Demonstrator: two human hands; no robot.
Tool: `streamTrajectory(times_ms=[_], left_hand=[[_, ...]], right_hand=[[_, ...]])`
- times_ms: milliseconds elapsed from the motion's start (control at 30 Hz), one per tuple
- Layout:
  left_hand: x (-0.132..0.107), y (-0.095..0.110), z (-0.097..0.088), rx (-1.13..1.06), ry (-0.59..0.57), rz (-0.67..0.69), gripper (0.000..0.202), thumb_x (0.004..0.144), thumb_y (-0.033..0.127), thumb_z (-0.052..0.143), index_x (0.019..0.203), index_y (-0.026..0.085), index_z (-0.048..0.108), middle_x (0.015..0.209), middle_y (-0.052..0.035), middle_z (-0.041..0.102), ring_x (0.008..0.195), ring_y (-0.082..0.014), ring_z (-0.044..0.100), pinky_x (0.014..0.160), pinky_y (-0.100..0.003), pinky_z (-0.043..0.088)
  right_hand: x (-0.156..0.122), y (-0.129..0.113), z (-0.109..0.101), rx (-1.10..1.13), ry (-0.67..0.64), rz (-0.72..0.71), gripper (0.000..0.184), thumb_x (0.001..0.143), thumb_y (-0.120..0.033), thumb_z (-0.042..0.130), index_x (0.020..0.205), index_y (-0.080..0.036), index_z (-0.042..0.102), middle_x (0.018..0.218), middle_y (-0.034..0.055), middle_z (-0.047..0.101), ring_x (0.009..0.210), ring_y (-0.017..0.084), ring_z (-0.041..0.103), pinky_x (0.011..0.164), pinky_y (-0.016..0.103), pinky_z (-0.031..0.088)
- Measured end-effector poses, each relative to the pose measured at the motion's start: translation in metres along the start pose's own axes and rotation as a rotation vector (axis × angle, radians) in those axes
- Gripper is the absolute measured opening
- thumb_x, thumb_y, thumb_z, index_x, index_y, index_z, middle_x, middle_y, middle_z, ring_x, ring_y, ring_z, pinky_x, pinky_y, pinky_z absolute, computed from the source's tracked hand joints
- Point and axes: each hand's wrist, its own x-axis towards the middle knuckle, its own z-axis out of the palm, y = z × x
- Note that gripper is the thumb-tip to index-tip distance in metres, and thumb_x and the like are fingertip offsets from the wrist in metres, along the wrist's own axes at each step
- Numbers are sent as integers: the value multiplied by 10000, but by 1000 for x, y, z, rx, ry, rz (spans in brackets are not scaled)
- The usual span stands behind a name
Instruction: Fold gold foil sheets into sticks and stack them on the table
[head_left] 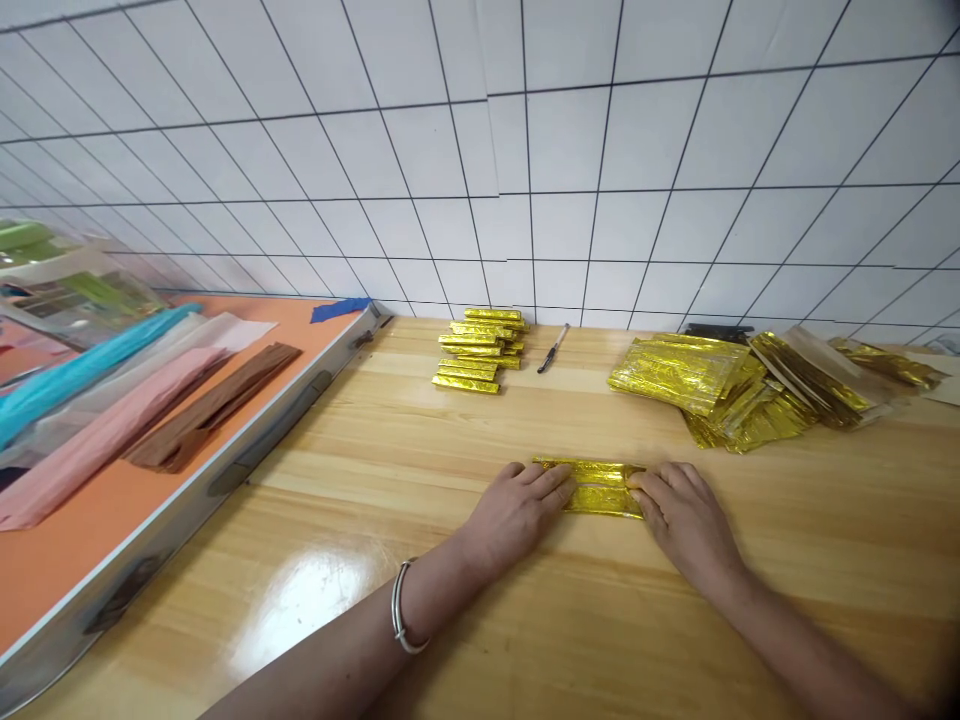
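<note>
On the wooden table in front of me lies a flat, shiny gold foil sheet [600,487], with a lengthwise crease or gap along its middle. My left hand [519,510], with a silver bangle at the wrist, has its fingers closed over the left end; its thumb is hidden. At the right end, my right hand [686,520] pinches the foil between thumb and fingers. Farther back is a stack of narrow folded gold foil pieces [480,350]. A loose pile of wider gold foil sheets [679,375] lies at the back right.
A pen [553,350] lies near the tiled wall [570,220]. At left, an orange-topped raised board [247,420] with a metal edge bears brown crepe paper [214,405], pink crepe paper [120,430] and a blue roll [97,365]. A black object [718,332] sits behind the foil pile.
</note>
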Motion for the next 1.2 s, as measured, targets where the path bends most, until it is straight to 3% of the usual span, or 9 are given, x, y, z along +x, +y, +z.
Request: streamTrajectory(times_ms=[233,433,633,733,833,933,1200], left_hand=[[3,0,1,-18,-3,3,369,946,236,377,1311,210,424,1301,-44,519,1067,-197,495,881,-351,368],[4,0,5,-32,0,84,349,929,186,389,1268,156,464,1356,-49,465,1228,-193,413,1032,-326,322],[10,16,-2,-137,-19,-93,298,886,153,405,1152,177,537,1275,-50,528,1135,-183,498,970,-313,406],[9,28,-5,-137,-17,-149,307,899,272,408,1152,152,535,1283,-97,516,1164,-225,478,1005,-367,372],[2,35,-3,-115,-16,-119,648,880,542,379,1354,102,352,1407,-162,377,1299,-303,336,1067,-440,280],[-7,37,1,-111,-41,-61,861,815,717,272,1418,103,244,1482,-180,226,1370,-344,180,1098,-478,190],[-12,36,2,-98,-54,-19,966,760,785,216,1428,86,227,1491,-198,176,1387,-351,106,1110,-490,128]], right_hand=[[-1,-2,-1,-31,-17,-3,184,884,-200,469,949,-197,640,874,73,567,873,216,464,775,331,377],[-1,-4,-2,-91,-30,2,168,877,-193,487,943,-197,641,852,71,552,863,215,456,767,319,372],[0,-8,-4,-116,-51,14,154,874,-187,495,939,-195,635,865,67,555,862,214,449,771,320,366],[1,-8,-4,-123,-51,14,151,870,-185,502,942,-196,635,866,67,558,867,214,450,777,321,365],[0,-8,-3,-122,-54,12,149,870,-185,503,936,-195,636,858,67,557,869,215,452,782,322,366],[0,-8,-3,-121,-46,12,148,870,-193,507,940,-194,638,855,67,559,868,216,455,778,322,370],[-5,-7,-6,-104,9,-32,190,869,-161,495,973,-185,653,947,73,625,933,220,485,821,339,378]])
